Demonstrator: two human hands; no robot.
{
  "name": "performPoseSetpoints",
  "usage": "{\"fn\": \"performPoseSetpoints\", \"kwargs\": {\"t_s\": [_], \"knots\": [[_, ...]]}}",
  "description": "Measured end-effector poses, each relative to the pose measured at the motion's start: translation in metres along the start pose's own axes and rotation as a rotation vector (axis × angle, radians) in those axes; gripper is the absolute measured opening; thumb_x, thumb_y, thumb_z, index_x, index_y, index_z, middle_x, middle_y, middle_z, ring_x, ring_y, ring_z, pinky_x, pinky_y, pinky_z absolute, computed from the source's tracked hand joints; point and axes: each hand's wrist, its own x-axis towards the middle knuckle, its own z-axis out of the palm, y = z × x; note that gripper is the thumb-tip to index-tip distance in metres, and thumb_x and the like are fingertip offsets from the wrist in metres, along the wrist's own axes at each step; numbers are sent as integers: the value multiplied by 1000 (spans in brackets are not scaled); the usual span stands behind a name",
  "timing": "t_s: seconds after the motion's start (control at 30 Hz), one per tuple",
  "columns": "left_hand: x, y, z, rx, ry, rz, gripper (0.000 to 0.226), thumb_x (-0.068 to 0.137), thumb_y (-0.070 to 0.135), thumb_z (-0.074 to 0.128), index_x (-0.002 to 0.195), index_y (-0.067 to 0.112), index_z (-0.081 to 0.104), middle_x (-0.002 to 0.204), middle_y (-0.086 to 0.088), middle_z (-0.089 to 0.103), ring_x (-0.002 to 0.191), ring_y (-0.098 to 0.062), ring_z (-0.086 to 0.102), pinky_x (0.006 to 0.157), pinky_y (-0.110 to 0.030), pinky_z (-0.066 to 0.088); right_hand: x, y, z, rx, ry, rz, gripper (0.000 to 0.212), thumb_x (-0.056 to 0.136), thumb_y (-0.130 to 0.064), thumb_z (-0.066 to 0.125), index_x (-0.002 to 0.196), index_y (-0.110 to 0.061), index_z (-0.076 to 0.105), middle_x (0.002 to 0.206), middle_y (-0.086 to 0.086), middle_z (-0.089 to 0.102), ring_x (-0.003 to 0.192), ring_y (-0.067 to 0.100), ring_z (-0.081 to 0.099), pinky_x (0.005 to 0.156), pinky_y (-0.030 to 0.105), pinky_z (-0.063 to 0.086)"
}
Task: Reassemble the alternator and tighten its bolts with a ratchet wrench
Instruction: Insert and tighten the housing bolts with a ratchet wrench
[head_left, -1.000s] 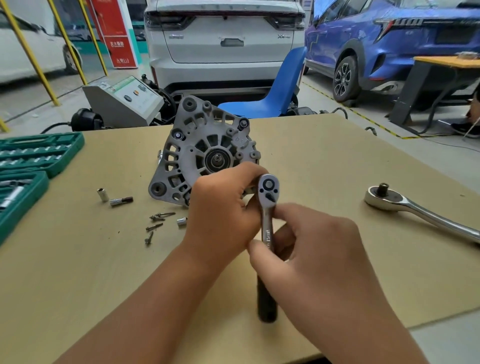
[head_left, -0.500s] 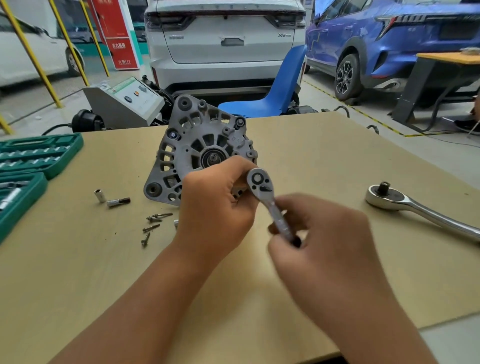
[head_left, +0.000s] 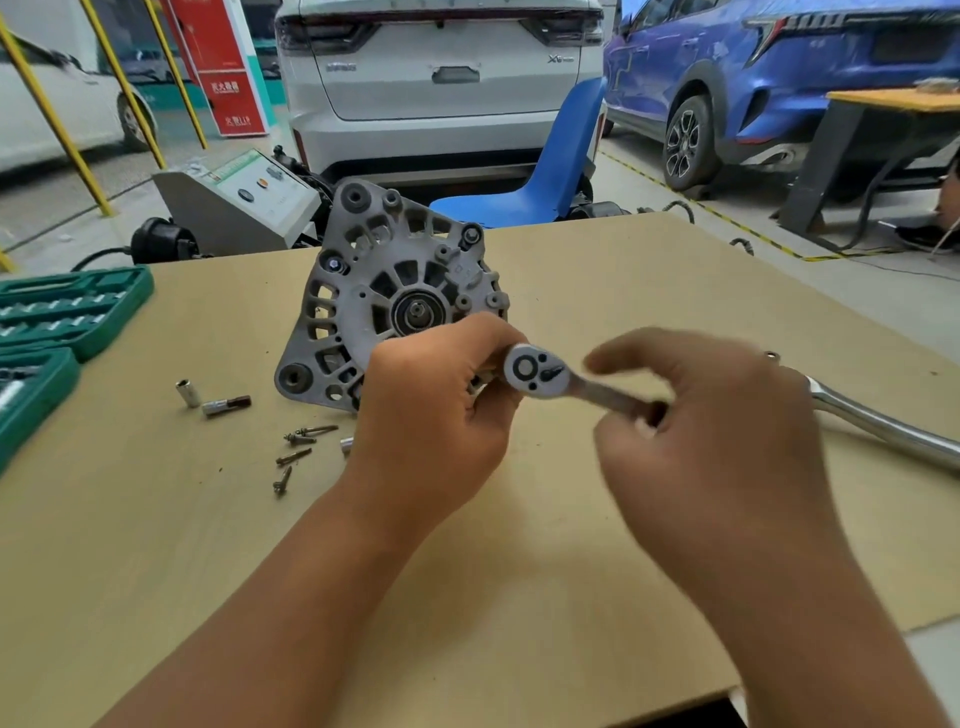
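The grey alternator (head_left: 387, 291) stands on edge on the tan table (head_left: 597, 291), its vented end cover facing me. My left hand (head_left: 436, 410) is curled at the alternator's lower right, with its fingers at the head of a small ratchet wrench (head_left: 537, 371). The wrench lies nearly level, handle pointing right. My right hand (head_left: 711, 431) grips that handle; the hand is blurred. Several loose bolts (head_left: 293, 452) lie on the table left of my left wrist.
A larger chrome ratchet (head_left: 893, 428) lies at the right. A socket (head_left: 188, 392) and a bit adapter (head_left: 226, 404) sit left of the alternator. Green socket cases (head_left: 67, 306) fill the left edge. A blue chair (head_left: 540, 171) and parked cars stand beyond the table.
The small ratchet's handle has swung from pointing toward me round to the right, turned by my right hand. My left hand stayed at the wrench head beside the alternator.
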Motion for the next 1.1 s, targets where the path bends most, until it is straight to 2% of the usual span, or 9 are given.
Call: {"fn": "performPoseSetpoints", "kwargs": {"t_s": [0.07, 0.13, 0.3, 0.53, 0.73, 0.9, 0.97, 1.03, 1.1], "knots": [[1, 0, 0, 20, -7, 0, 6, 85, 5, 83, 87, 5, 76, 70, 5, 67, 58, -5, 51, 54, -17, 41, 9, 5, -7, -58, 116, 12, 35, 73, -12, 66, 99, -33, 76, 104, -6, 72, 107, 27, 63, 105, 64, 40], [2, 1, 2, 32, 38, -8, 6, 88, 6, 83, 88, 4, 77, 70, 8, 64, 59, -4, 48, 58, -11, 37, 5, 4, -5, -92, 39, -15, 30, 74, -19, 71, 102, -31, 76, 99, -6, 73, 100, 16, 57, 107, 65, 38], [-3, 6, 7, 118, 92, 5, 13, 89, -1, 64, 88, 3, 76, 80, -3, 70, 70, -9, 56, 70, -8, 38, -23, -11, 7, -31, -350, -42, 15, 68, -37, 50, 81, -29, 54, 66, -8, 60, 61, 16, 57, 57, 37, 51], [-3, 4, 6, 137, 41, 24, 6, 84, 0, 81, 88, 3, 76, 77, -3, 70, 70, -21, 59, 64, -33, 47, 5, 7, -6, -67, 52, 13, 34, 71, -6, 67, 93, -30, 77, 76, -10, 67, 75, 16, 50, 102, 59, 46], [-3, 5, 8, 122, 56, 51, 5, 83, -1, 75, 84, 4, 78, 75, -5, 73, 66, -24, 64, 58, -41, 49, -21, -8, 12, 22, -353, -27, 19, 71, -41, 57, 83, -28, 61, 66, -8, 63, 61, 13, 59, 60, 38, 53], [-3, 2, 3, 113, -4, 62, 10, 82, -6, 79, 85, 4, 77, 72, -3, 70, 63, -20, 59, 56, -35, 46, 4, 10, -1, -38, 44, -9, 33, 68, -6, 67, 89, -30, 75, 73, -10, 65, 71, 27, 58, 89, 54, 53], [-2, 3, 5, 125, 12, 41, 9, 82, -2, 83, 86, 3, 78, 73, -3, 70, 63, -18, 59, 57, -32, 46, 8, 14, -4, -82, 88, 13, 30, 72, -10, 68, 93, -30, 75, 78, -9, 67, 75, 19, 51, 100, 61, 46], [-1, 4, 7, 109, 48, 25, 4, 86, 2, 81, 88, 4, 79, 74, -2, 72, 64, -18, 62, 59, -32, 49, 0, 9, 1, -82, -44, -42, 21, 72, -27, 63, 91, -31, 72, 74, -9, 67, 70, 14, 44, 96, 55, 50], [-1, 4, 8, 106, 58, 31, 3, 88, 2, 75, 88, 3, 78, 75, -3, 73, 65, -19, 65, 59, -34, 51, -15, -1, 9, 11, -288, -32, 21, 69, -39, 56, 88, -32, 62, 69, -9, 65, 62, 14, 55, 74, 42, 57]]}}
